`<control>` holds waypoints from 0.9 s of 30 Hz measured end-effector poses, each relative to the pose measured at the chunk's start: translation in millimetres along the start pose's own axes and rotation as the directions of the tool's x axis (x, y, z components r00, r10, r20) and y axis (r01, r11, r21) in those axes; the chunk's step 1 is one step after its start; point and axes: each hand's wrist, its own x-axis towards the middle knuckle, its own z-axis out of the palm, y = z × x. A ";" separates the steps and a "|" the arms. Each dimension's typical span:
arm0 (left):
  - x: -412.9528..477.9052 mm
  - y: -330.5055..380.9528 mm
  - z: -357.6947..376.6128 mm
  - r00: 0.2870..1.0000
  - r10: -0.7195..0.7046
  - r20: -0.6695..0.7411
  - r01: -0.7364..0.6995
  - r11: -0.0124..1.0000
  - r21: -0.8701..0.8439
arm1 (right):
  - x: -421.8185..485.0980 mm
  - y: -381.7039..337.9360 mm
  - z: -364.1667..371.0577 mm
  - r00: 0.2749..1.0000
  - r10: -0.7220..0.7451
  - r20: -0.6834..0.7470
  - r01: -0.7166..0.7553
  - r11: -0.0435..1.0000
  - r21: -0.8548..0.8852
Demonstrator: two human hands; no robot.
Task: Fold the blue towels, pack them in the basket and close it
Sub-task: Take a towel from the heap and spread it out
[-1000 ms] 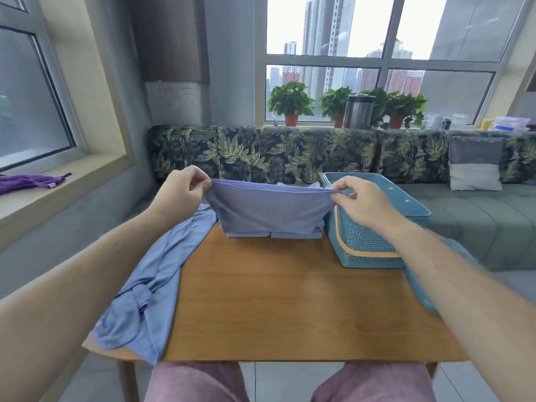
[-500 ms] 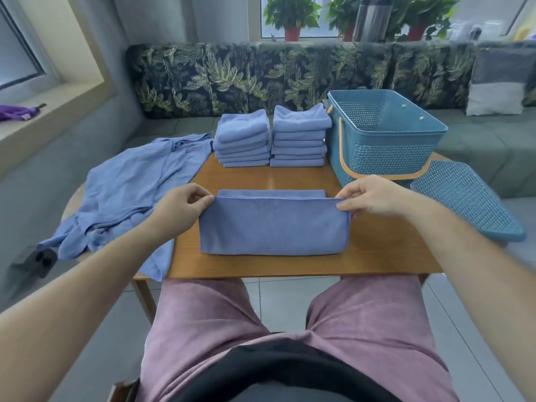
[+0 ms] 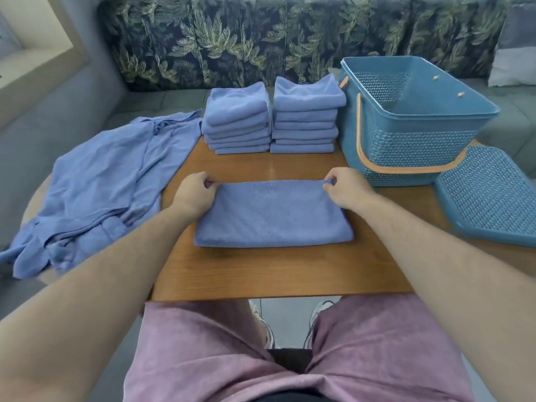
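Single head view — looks steeply down, close over the table (image 3: 275, 274).

table (image 3: 261, 274) | folded towel (image 3: 272, 219) | left stack (image 3: 236, 120) | right stack (image 3: 306, 117) | basket (image 3: 406, 149) | lid (image 3: 487, 198) | loose towels (image 3: 110, 181)

Soft, even daylight, fairly bright; brightest on sill (image 3: 34, 62) upper left. Faint sheen on surface (image 3: 271, 166), far centre strip. Thin soft shadow under folded towel (image 3: 272, 216). Heavy wide-angle bending at edges, forearms (image 3: 435, 256) stretched. Slightly soft overall, corners smeared.
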 end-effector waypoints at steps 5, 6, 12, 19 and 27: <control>-10.5 6.8 10.9 0.977 0.074 -0.199 -0.030 0.976 0.216 | -15.0 -23.1 8.5 0.975 -0.071 -0.209 0.006 0.954 -0.299; -17.3 16.6 15.4 0.961 0.141 -0.238 -0.077 0.962 0.261 | -23.6 -36.5 12.3 0.958 -0.144 -0.247 0.058 0.945 -0.323; -55.0 65.5 62.5 0.900 0.398 0.179 -0.421 0.899 0.119 | -61.2 -92.3 65.8 0.974 -0.208 0.085 0.221 0.958 -0.185; -37.0 24.1 37.6 0.950 0.175 0.260 -0.258 0.906 0.335 | -53.1 -34.0 52.0 0.990 -0.037 0.138 0.075 0.956 -0.282; -31.0 5.8 24.5 0.957 0.144 0.252 -0.228 0.911 0.343 | -56.0 -29.2 46.8 0.996 -0.080 -0.043 0.059 0.927 -0.370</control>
